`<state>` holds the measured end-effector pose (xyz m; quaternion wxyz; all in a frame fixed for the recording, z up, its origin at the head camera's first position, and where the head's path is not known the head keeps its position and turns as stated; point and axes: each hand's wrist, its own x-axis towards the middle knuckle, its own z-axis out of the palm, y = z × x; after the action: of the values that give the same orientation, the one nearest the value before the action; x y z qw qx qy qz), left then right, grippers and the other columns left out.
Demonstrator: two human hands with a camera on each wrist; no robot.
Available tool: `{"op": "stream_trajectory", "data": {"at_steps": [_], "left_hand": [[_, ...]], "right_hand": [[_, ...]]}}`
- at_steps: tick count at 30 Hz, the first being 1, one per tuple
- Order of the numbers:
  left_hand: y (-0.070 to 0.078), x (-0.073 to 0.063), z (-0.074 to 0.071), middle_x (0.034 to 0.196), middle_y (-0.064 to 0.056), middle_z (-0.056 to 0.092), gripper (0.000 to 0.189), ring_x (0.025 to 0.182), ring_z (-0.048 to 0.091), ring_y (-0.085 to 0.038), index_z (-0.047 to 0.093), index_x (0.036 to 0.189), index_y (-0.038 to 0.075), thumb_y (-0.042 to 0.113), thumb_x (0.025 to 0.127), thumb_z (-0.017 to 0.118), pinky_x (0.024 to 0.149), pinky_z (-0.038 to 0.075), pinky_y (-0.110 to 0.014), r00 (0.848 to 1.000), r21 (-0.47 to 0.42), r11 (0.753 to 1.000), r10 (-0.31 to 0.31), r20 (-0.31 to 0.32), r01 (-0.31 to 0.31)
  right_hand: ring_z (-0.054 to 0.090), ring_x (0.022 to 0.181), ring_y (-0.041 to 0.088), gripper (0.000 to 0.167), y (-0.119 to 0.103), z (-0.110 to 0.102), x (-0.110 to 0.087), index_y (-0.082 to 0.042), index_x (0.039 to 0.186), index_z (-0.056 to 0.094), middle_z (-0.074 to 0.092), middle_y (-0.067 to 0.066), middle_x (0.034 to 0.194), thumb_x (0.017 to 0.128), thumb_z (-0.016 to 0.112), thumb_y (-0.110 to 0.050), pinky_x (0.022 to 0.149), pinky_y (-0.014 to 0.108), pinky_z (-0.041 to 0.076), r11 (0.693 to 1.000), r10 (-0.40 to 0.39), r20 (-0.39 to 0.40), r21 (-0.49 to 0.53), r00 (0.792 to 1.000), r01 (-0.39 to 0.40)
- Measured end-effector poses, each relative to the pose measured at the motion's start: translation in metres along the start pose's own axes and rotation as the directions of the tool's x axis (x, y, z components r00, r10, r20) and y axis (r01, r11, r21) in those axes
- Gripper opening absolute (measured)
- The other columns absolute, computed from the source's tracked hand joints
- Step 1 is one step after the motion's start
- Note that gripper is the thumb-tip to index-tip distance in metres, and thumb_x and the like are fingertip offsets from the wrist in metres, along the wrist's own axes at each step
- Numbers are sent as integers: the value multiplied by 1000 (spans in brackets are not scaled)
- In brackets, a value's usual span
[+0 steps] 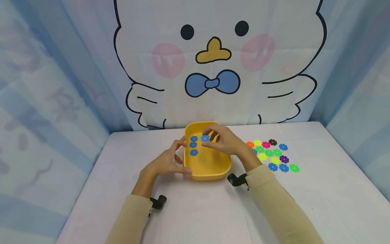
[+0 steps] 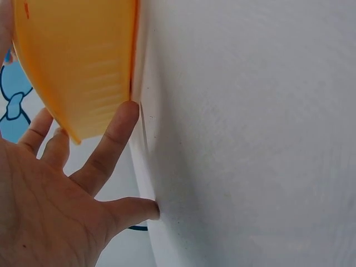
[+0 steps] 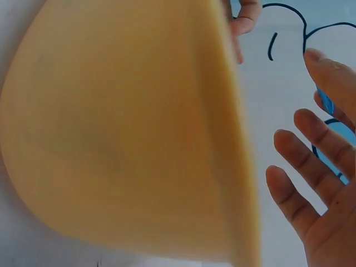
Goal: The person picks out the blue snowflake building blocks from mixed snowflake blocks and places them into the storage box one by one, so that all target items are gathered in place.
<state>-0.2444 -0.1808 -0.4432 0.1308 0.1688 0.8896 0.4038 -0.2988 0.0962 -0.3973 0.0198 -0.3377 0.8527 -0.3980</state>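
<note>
Right hand [image 1: 224, 140] pinched a blue disc [image 1: 205, 138] above the tray [image 1: 210, 177], toward its far edge; left hand [image 1: 167, 161] gripped the tray's left edge, thumb at the near left corner. Three discs [image 1: 193, 144] lay inside along that edge; loose pile [image 1: 269, 152] sat near the table's [image 1: 323, 189] far right corner. Disc looked light, thin, stiff, probably a bit slick, hardly fragile; best hold seemed thumb and finger on its notched rim.

Both wrist views crop the yellow tray [image 3: 111, 139].
</note>
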Motion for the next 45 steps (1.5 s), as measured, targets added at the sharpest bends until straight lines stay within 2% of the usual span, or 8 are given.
{"op": "stream_trajectory", "data": {"at_steps": [5, 11, 16, 21, 26, 34, 39, 45], "left_hand": [[0, -1, 0, 170, 23, 4, 95, 96, 65, -20, 33, 145, 26, 48, 74, 91, 87, 58, -34, 1000, -3, 1000, -6, 1, 6], [-1, -2, 0, 171, 21, 4, 97, 94, 66, -17, 33, 145, 26, 53, 72, 91, 87, 58, -34, 1000, 8, 1000, -12, 2, 12], [0, 2, 1, 171, 21, 3, 96, 95, 66, -16, 32, 146, 24, 49, 75, 91, 87, 57, -35, 1000, 0, 1000, 17, 17, -17], [2, 4, 1, 171, 22, 3, 96, 95, 65, -15, 32, 147, 24, 49, 75, 91, 87, 58, -33, 1000, 28, 1000, 10, 23, -11], [5, 5, -1, 171, 21, 5, 96, 95, 65, -15, 32, 147, 26, 49, 75, 90, 87, 58, -34, 1000, 42, 999, 13, 14, -13], [3, 3, -2, 172, 18, 4, 91, 95, 66, -15, 32, 145, 24, 46, 78, 89, 88, 57, -34, 1000, 26, 999, 18, 24, -19], [1, 1, -3, 170, 24, 4, 91, 96, 66, -16, 33, 145, 26, 45, 77, 90, 87, 56, -35, 1000, 14, 1000, -1, 19, 0], [-1, 0, -3, 170, 25, 3, 90, 96, 66, -16, 33, 144, 28, 44, 77, 90, 87, 56, -35, 1000, 11, 1000, -1, 15, 1]], "right_hand": [[63, 100, 20, 38, -1, 8, 4, -15, 122, 64, 63, 1, 120, 92, 80, -33, 84, 36, 58, 1000, 21, 35, -19, 999, -20], [62, 102, 22, 42, 2, 20, 8, -10, 124, 65, 65, 8, 120, 92, 79, -32, 85, 32, 58, 999, 35, 120, -36, 992, -30], [59, 106, 22, 39, 5, 26, 8, -13, 121, 67, 64, 3, 119, 90, 81, -32, 89, 35, 58, 995, 62, 156, -85, 986, -49], [59, 108, 22, 35, 7, 34, 9, -14, 120, 69, 64, 4, 122, 91, 80, -31, 97, 38, 55, 989, 104, 201, -127, 974, -80], [57, 105, 20, 30, 6, 44, 11, -18, 117, 71, 61, 2, 115, 91, 80, -30, 98, 36, 54, 984, 135, 215, -147, 967, -104], [53, 99, 18, 28, 8, 56, 14, -22, 116, 73, 57, 2, 108, 91, 80, -32, 92, 32, 48, 976, 178, 241, -169, 954, -140], [53, 97, 18, 30, 10, 61, 16, -20, 117, 75, 56, 3, 105, 89, 82, -31, 89, 33, 46, 975, 148, 261, -203, 954, -95], [51, 104, 19, 30, 8, 65, 16, -23, 115, 77, 53, 2, 110, 87, 83, -33, 100, 34, 46, 966, 167, 282, -238, 945, -100]]}}
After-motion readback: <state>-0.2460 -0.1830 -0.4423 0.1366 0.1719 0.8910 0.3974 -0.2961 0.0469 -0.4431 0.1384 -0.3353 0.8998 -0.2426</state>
